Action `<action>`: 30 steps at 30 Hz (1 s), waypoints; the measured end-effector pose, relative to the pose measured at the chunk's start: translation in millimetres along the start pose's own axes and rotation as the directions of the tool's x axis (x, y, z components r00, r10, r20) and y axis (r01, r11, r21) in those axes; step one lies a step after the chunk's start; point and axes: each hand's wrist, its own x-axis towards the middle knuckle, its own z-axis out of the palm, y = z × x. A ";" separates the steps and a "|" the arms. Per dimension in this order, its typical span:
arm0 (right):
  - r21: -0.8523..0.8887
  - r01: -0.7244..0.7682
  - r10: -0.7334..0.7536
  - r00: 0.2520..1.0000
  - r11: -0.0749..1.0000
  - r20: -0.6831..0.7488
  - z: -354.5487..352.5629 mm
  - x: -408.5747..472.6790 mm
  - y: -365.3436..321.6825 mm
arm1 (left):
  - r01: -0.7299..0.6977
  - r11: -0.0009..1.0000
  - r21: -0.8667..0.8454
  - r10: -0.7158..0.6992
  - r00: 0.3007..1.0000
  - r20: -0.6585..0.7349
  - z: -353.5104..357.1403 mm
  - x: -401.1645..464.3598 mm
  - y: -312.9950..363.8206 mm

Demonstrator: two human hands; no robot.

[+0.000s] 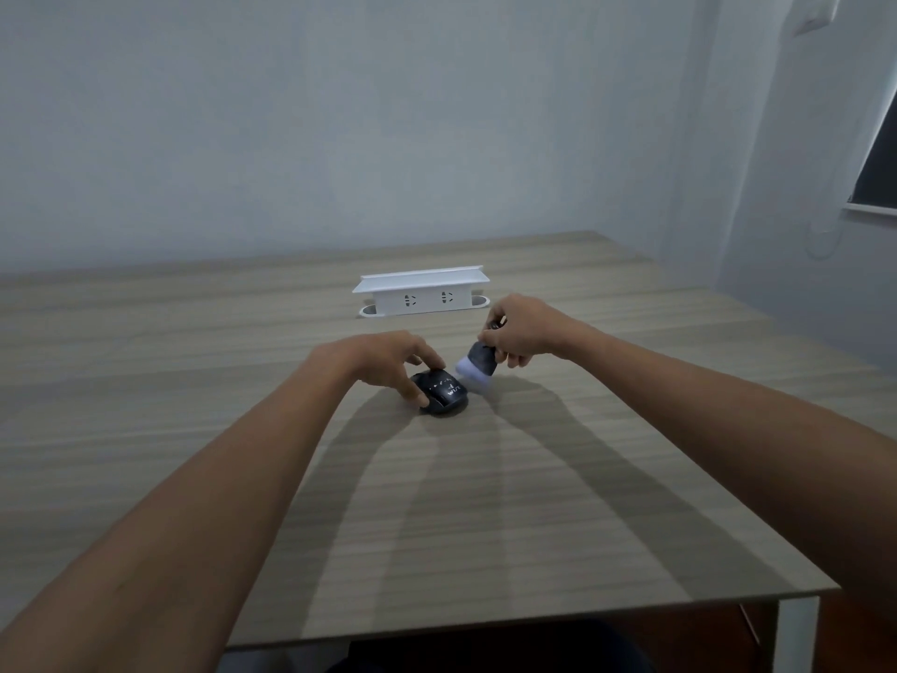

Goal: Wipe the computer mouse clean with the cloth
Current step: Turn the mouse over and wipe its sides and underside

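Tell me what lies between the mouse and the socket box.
In the head view, the right hand with its cloth partly crosses that stretch; otherwise bare table between mouse and socket box.

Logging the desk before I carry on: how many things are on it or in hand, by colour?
Black: 1, the computer mouse under the left hand.
Dark with a white end: 1, the cleaning tool gripped in the right hand.
White: 1, the socket box.
Total: 3.
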 end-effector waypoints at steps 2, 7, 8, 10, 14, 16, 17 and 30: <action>0.008 0.000 0.000 1.000 1.000 -0.010 0.0 -1.7 -1.6 | -0.005 1.000 0.022 0.006 1.000 -0.015 1.3 -2.8 2.3; 0.033 0.013 -0.012 0.999 0.999 -0.048 2.3 -3.0 -6.7 | 0.004 1.000 -0.009 -0.005 0.996 -0.091 12.6 -10.4 4.7; 0.048 0.015 -0.012 0.998 0.999 -0.058 2.9 -2.6 -7.5 | 0.001 1.000 -0.022 -0.004 0.993 -0.122 15.7 -12.0 4.5; 0.084 0.009 -0.003 0.997 0.996 -0.081 3.2 -2.0 -8.6 | 0.001 0.998 -0.057 -0.010 0.987 -0.163 20.6 -14.6 4.2; 0.089 0.015 -0.003 0.991 0.996 -0.136 2.0 -2.5 -9.2 | 0.002 0.989 -0.147 -0.023 0.989 -0.143 24.0 -21.4 -0.9; 0.092 0.022 -0.007 0.987 0.996 -0.161 2.5 -1.6 -9.1 | -0.012 0.979 -0.204 -0.013 0.993 -0.121 24.4 -24.4 -4.9; 0.099 0.025 -0.007 0.985 0.995 -0.174 3.1 -0.5 -9.4 | -0.021 0.972 -0.236 -0.008 0.993 -0.121 25.2 -24.4 -7.2; 0.087 0.120 -0.103 0.979 0.989 -0.178 26.5 8.5 -31.6 | 0.015 0.949 -0.315 -0.083 0.975 -0.204 37.2 -24.7 -5.7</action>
